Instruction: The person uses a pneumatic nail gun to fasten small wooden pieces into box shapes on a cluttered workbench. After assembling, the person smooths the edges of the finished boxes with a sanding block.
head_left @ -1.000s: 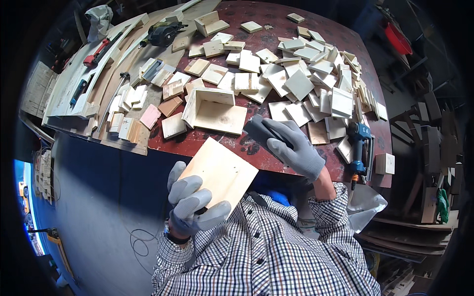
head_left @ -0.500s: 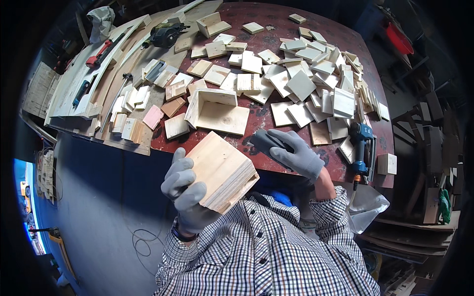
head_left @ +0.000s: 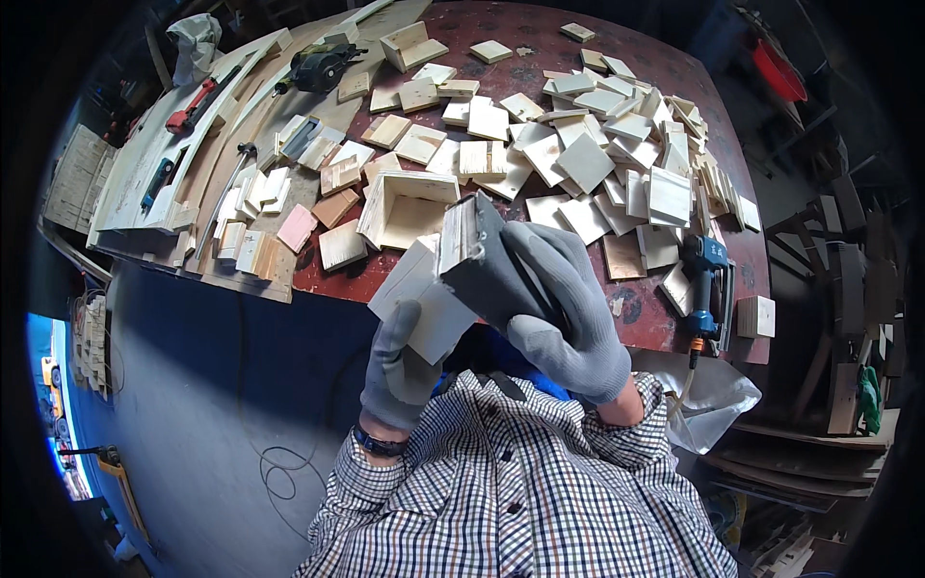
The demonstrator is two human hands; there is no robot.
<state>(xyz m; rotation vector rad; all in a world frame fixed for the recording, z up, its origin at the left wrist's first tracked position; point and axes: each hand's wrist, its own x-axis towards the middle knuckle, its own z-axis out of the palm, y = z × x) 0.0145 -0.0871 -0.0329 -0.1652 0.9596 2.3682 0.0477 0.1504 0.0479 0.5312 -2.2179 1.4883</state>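
Note:
A pale wooden box (head_left: 429,299) is held up close in front of my chest, tilted, with one shadowed side facing me. My left hand (head_left: 395,371), in a grey glove, grips it from below at its lower corner. The gloved right hand (head_left: 564,308) wraps over the box's right side, fingers across the dark face. Behind it, an open-topped wooden box (head_left: 409,212) rests on the red-brown table (head_left: 520,29) near the front edge.
Several small wooden squares (head_left: 597,154) cover the table. A blue power tool (head_left: 706,279) lies at the right front edge, a black power tool (head_left: 323,67) at the back left. Long planks (head_left: 145,164) with a red-handled tool (head_left: 188,104) lie left. A plastic bag (head_left: 713,405) hangs right.
The right hand left the table and closed on the box. Both hands turned the box and raised it nearer my face; before, only the left hand held it.

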